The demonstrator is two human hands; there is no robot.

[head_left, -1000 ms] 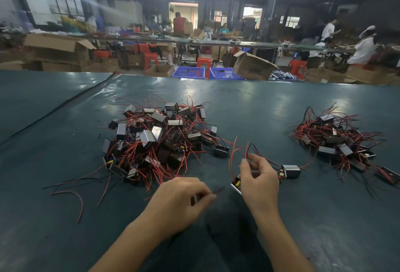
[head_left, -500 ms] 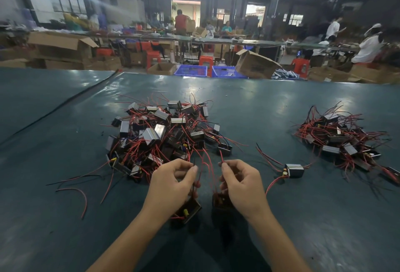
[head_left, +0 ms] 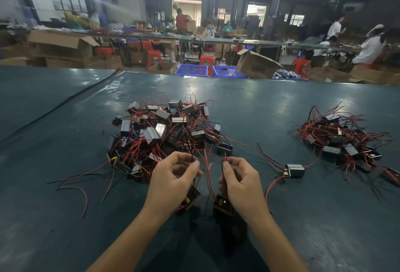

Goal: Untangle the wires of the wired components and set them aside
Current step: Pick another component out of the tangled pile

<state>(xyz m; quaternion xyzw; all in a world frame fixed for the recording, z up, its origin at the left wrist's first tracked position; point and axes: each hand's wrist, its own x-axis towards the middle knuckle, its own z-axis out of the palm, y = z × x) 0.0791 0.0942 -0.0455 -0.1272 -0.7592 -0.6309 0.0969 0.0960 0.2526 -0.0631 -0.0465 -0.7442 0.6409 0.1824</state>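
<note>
Dark green table top (head_left: 65,228) is being used for the work in a big, busy workshop, and cardboard boxes and blue crates are being kept on the floor behind it. A big tangled pile of small grey metal boxes with red and black wires (head_left: 164,133) is lying in the middle, just past the hands. A smaller pile of the same wired boxes (head_left: 339,139) is being kept well apart on the right, and one single grey box with red wires (head_left: 295,170) is lying between that pile and the hands. One second ago the right hand (head_left: 240,183) was being held out near the single box; now it is being held close beside the left hand (head_left: 173,176). This likely means a new tangled pair is being worked on. A thin black wire is being pinched between the thumb and curled fingers of the left hand, and a small dark part with yellow bits (head_left: 191,198) is being seen just under it. Another black wire is being pinched the same way by the right hand, above a second small dark part (head_left: 223,205). Whether the parts are touching the table cannot be told. Red wires are being crossed between them, so they are likely not freed yet.
</note>
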